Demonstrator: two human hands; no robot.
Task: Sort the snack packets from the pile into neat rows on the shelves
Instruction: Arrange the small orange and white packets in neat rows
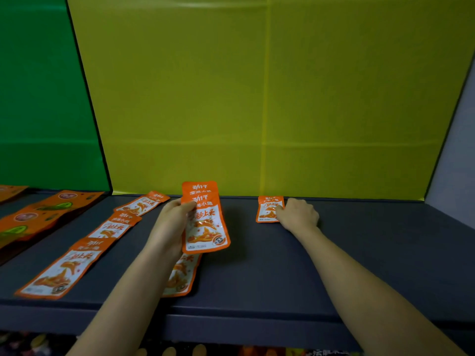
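Pinching packets, both hands.
Left hand (pixel 174 217) thumb and fingers pinch overlapped orange packets (pixel 205 227), long axis toward yellow back wall (pixel 257 98), logo end far. Right hand (pixel 298 214) curled fingertips grip single packet (pixel 267 209) at shelf (pixel 359 253) rear, same heading.

Dim, soft overall; wide-angle bending at edges.

The left hand (pixel 171 223) grips a stack of packets (pixel 205 227) above the middle of the shelf (pixel 347 258). The right hand (pixel 299 214) holds a single packet (pixel 266 209) at the shelf's back edge. Three packets (pixel 115 226) lie along its left side.
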